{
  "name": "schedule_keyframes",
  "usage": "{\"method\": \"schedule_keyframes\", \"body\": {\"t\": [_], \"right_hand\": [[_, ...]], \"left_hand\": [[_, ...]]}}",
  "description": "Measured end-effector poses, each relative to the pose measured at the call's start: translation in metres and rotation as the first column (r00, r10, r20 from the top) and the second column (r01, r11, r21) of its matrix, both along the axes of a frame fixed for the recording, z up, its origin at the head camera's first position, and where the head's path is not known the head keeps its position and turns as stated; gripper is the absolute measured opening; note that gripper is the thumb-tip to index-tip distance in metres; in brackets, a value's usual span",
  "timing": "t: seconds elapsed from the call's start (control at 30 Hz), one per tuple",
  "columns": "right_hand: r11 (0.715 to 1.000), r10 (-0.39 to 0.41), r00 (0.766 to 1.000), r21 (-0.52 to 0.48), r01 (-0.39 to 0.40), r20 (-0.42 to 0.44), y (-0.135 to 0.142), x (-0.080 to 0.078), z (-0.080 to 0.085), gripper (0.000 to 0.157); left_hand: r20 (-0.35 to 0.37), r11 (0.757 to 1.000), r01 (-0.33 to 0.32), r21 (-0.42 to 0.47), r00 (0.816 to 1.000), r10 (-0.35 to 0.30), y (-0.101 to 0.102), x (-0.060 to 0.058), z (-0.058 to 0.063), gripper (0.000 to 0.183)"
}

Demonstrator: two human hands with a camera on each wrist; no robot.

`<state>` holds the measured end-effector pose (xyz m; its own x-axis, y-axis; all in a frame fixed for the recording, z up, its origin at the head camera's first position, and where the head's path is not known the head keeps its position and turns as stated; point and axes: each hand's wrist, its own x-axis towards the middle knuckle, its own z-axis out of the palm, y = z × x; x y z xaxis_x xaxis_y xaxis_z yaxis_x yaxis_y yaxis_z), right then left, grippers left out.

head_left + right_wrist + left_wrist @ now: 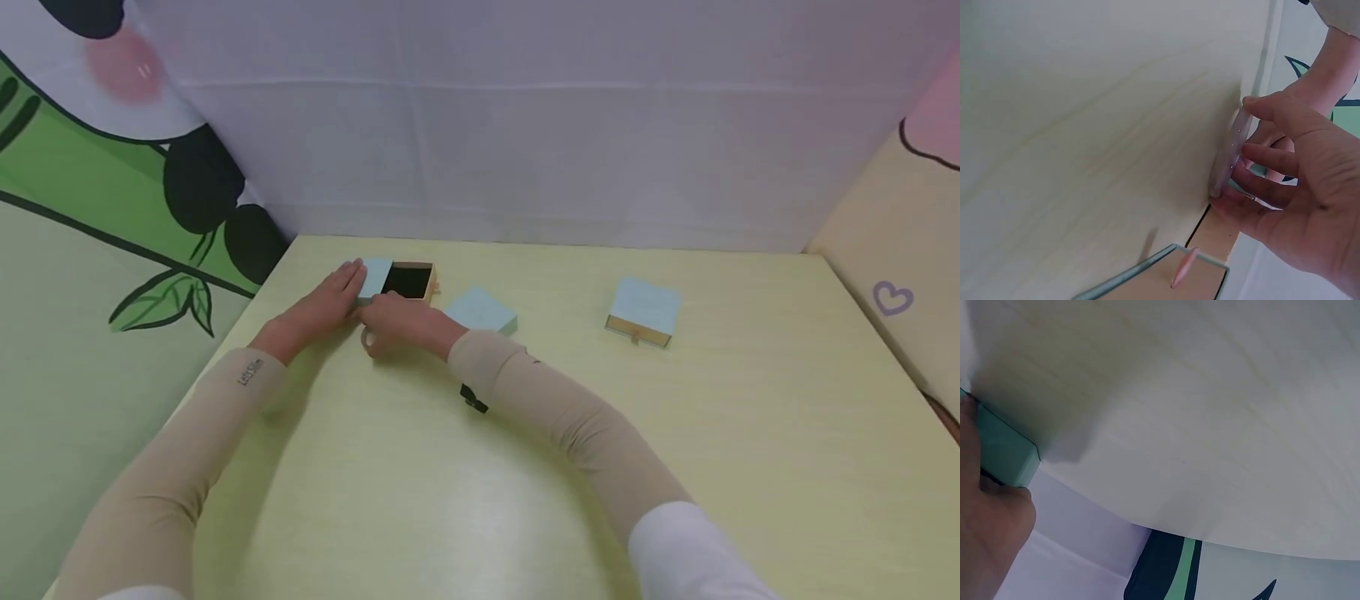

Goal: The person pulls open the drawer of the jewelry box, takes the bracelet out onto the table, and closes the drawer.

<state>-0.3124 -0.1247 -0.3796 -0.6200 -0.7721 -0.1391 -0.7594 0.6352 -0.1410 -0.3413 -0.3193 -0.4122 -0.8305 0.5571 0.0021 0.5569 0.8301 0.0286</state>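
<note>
At the far left of the table, a light blue drawer box has its drawer slid out to the right, showing a black inside. My left hand grips the sleeve end of this box; in the left wrist view the thumb and fingers lie on opposite sides of the blue box. Close in front of the drawer is my right hand. Its thumb and fingertips hold a pale, translucent bangle, seen nearly edge-on in the right wrist view. In the head view the bangle shows as a small curve below the fingers.
A second blue box sits just right of the open one, partly behind my right wrist. Further right lies a third blue box, closed, with a tan drawer front and small tab. A pale wall cloth borders the table's back edge.
</note>
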Motion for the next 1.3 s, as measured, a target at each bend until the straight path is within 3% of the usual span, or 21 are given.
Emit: {"method": "schedule_keyframes", "body": {"t": [0.2, 0.47, 0.63, 0.77, 0.87, 1.1, 1.2, 1.3], "right_hand": [[0.999, 0.008, 0.999, 0.035, -0.007, -0.041, -0.003, 0.004, 0.002, 0.037], [1.0, -0.008, 0.999, 0.029, 0.006, 0.049, 0.008, 0.017, 0.001, 0.045], [0.998, -0.046, 0.999, -0.029, 0.047, 0.027, 0.027, 0.017, 0.016, 0.037], [0.99, -0.11, 0.994, -0.089, 0.11, -0.004, 0.048, 0.012, 0.023, 0.028], [0.973, -0.206, 0.979, -0.107, 0.205, 0.002, 0.063, 0.003, 0.023, 0.027], [0.903, -0.418, 0.908, -0.094, 0.42, 0.043, 0.083, -0.019, 0.015, 0.024], [0.877, -0.462, 0.883, -0.108, 0.469, 0.087, 0.086, -0.026, 0.01, 0.018], [0.874, -0.457, 0.881, -0.119, 0.47, 0.122, 0.085, -0.03, 0.006, 0.018]], "left_hand": [[-0.015, 1.0, -0.01, -0.004, 1.0, 0.01, 0.0, 0.006, 0.006, 0.064], [-0.001, 1.0, 0.025, -0.001, 1.0, -0.025, 0.01, 0.018, 0.0, 0.063], [-0.086, 0.999, 0.051, -0.001, 0.995, -0.051, 0.014, 0.021, -0.003, 0.067], [-0.108, 0.997, 0.079, -0.002, 0.991, -0.079, 0.018, 0.021, -0.003, 0.07], [-0.089, 0.997, 0.071, -0.016, 0.993, -0.072, 0.019, 0.018, -0.002, 0.072], [-0.038, 0.999, 0.017, -0.047, 0.999, -0.018, 0.017, 0.012, -0.001, 0.075], [-0.039, 0.999, 0.019, -0.032, 0.999, -0.02, 0.015, 0.011, -0.001, 0.075], [-0.036, 0.999, 0.011, -0.034, 0.999, -0.012, 0.011, 0.011, -0.002, 0.075]]}}
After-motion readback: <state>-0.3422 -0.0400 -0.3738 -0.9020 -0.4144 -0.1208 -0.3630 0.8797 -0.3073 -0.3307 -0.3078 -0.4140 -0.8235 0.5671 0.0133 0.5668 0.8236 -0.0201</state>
